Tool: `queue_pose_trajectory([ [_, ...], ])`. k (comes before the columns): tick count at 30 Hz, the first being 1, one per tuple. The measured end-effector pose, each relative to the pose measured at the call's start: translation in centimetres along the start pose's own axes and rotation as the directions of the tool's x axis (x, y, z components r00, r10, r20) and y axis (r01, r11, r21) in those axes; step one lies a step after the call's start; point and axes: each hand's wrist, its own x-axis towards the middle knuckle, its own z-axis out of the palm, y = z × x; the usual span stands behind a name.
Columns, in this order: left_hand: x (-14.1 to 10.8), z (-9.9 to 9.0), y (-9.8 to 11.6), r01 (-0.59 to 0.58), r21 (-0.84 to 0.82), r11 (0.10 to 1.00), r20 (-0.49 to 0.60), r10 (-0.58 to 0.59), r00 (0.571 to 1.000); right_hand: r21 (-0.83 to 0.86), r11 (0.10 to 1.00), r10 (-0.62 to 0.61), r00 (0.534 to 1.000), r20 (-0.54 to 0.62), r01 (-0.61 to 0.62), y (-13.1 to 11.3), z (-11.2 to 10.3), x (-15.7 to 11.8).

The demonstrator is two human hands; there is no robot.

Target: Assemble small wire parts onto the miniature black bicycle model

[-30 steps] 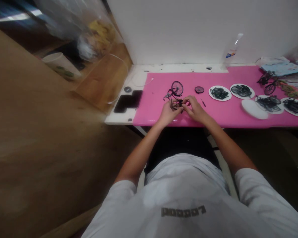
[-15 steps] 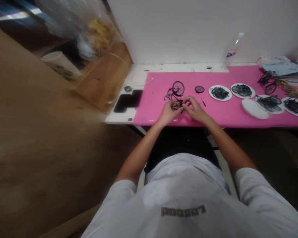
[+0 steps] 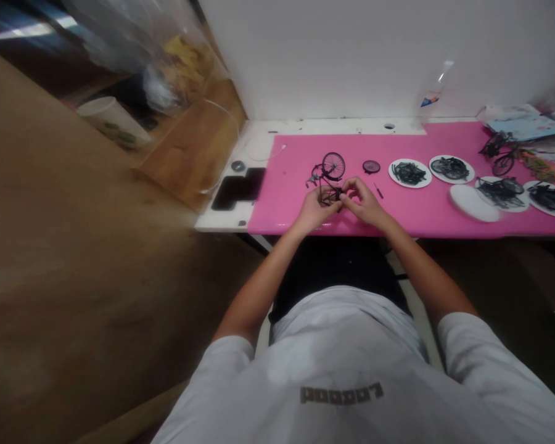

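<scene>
A small black model bicycle (image 3: 333, 166) lies tilted over the pink mat, one spoked wheel pointing away from me. My left hand (image 3: 313, 209) is closed around the lower part of its frame. From the other side my right hand (image 3: 361, 202) pinches the same end of the frame, its fingertips nearly meeting those of the left. What exactly the fingertips cover is too small to tell. Beyond my right hand a loose black wheel (image 3: 371, 167) lies flat on the mat, and a small dark screwdriver (image 3: 378, 190) rests just right of that hand.
White plates of black parts (image 3: 409, 173) stand to the right, with a blank white lid or plate (image 3: 475, 203) near the front edge. Another model bicycle (image 3: 504, 161) stands farther right. A black phone-like object (image 3: 238, 189) lies at the left, and a clear bottle (image 3: 435, 92) at the back.
The model bicycle's wheel has shifted very slightly to the right. Both hands keep nearly the same place and grip.
</scene>
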Motion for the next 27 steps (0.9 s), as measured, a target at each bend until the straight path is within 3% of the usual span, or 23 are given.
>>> queue_pose_trajectory([
  [10,-0.3,0.2,0.8,0.008,0.011,1.000,-0.015,-0.008,1.000,0.018,1.000,0.014,1.000,-0.002,-0.014,0.0,-0.2,0.1],
  [20,0.1,0.4,0.0,-0.050,0.042,0.998,-0.051,0.052,0.997,0.151,0.984,0.095,0.995,0.002,-0.094,-0.3,0.1,0.2],
  [27,0.1,0.4,0.0,-0.038,0.047,0.998,-0.081,0.042,0.996,0.158,0.980,0.116,0.993,0.036,-0.120,-1.1,-0.3,0.4],
])
